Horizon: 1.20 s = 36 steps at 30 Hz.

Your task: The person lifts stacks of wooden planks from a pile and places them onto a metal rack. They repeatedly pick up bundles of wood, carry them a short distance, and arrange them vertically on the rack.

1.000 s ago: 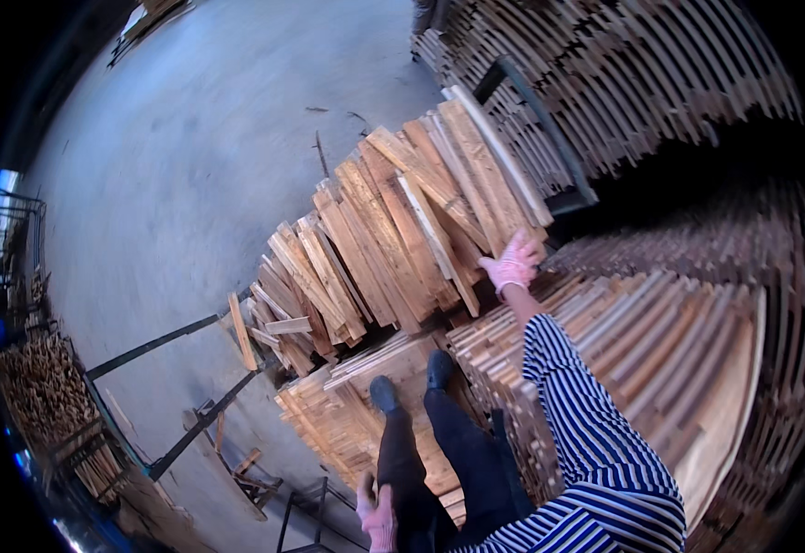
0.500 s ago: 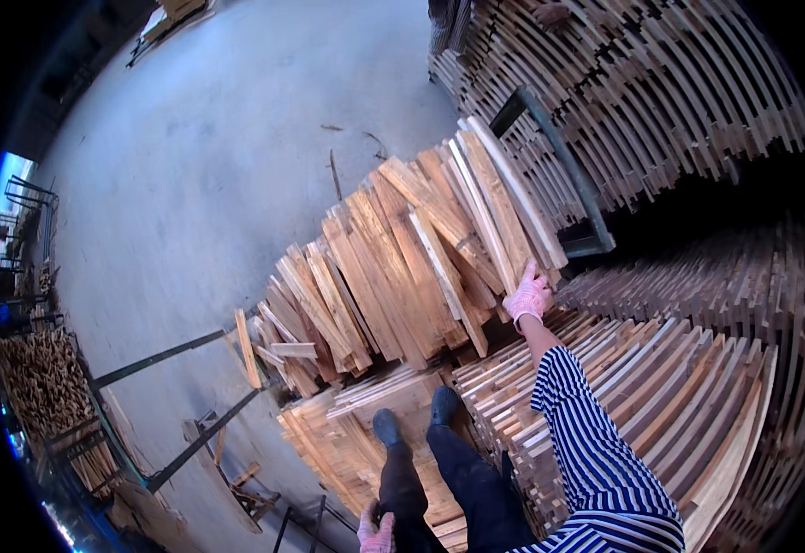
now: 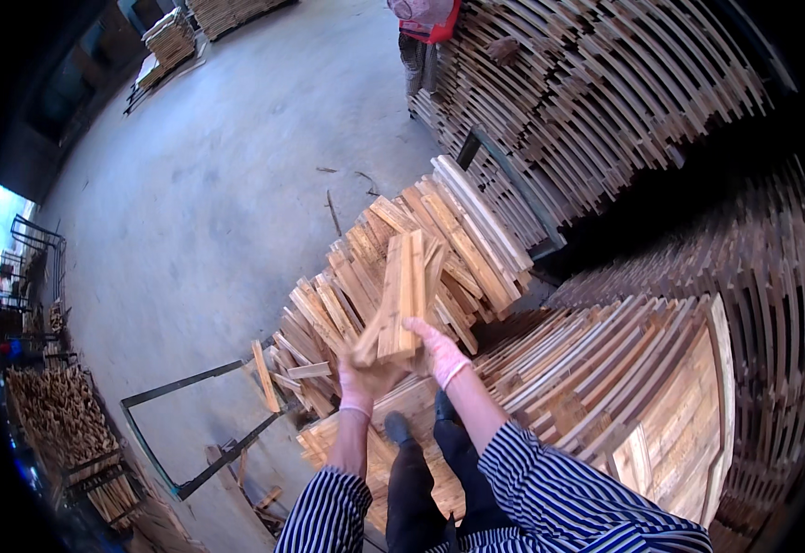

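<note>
Several short wooden boards (image 3: 399,290) are held up in front of me, tilted, with their near ends in my gloved hands. My right hand (image 3: 437,348) wraps round their right side, thumb along the edge. At the lower left end, my left hand (image 3: 366,376) closes on the boards, somewhat smeared by motion. Just behind the held boards lies a long heap of loose boards (image 3: 467,230), leaning side by side. My feet stand on a layer of boards (image 3: 375,449) below.
Rows of stacked slats (image 3: 596,359) rise close on my right, with a tall stack (image 3: 596,101) beyond. A green metal frame (image 3: 522,189) borders the heap's far right. Another metal frame (image 3: 158,461) lies left. A co-worker (image 3: 418,55) stands at the far stack.
My right hand has come back from the heap's right end toward the middle with boards. My left hand has risen from beside my leg to the boards. The view has shifted.
</note>
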Motion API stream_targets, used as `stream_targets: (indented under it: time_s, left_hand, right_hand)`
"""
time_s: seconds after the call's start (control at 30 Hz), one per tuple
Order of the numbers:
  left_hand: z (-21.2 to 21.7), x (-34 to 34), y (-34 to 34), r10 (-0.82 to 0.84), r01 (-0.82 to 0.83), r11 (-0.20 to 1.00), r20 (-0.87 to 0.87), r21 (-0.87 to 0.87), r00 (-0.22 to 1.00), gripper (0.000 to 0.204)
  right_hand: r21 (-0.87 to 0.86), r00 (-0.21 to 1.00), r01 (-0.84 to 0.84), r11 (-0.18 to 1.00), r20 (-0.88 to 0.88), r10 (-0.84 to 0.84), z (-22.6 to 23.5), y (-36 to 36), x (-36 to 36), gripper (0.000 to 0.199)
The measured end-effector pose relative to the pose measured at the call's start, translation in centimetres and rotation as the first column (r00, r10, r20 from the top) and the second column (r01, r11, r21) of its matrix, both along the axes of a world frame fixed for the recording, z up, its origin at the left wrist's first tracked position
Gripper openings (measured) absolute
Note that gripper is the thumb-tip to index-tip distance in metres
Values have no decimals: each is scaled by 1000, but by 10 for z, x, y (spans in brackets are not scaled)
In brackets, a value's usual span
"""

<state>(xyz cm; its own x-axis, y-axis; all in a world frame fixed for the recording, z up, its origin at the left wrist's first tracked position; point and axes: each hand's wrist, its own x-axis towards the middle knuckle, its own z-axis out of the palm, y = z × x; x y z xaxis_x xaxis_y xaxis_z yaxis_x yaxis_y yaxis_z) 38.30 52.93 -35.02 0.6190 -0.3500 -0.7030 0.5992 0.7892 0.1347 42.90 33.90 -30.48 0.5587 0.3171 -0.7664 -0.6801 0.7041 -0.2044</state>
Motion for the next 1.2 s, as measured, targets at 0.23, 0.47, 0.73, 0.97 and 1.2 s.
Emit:
stream_targets:
  time_s: [0.23, 0.47, 0.73, 0.97, 1.2]
  left_hand:
    - [99, 8, -7, -300, 238, 928, 192, 288, 935, 53]
    - [253, -89, -12, -829, 332, 380, 159, 863, 536, 69]
    - [303, -81, -91, -481, 422, 868, 234, 262, 845, 66]
    - [403, -67, -149, -611, 424, 791, 598, 441, 518, 94]
    - [466, -63, -225, -442, 336, 887, 797, 318, 412, 74]
  right_hand:
    - [307, 978, 203, 930, -115, -175, 83, 0, -78, 59]
    - [236, 996, -71, 969, 72, 56, 201, -43, -189, 74]
    - [-679, 830, -235, 695, 233, 507, 307, -67, -264, 114]
    - [-935, 781, 111, 337, 292, 552, 380, -95, -325, 125]
    - [-876, 716, 449, 178, 472, 514, 469, -168, -320, 116]
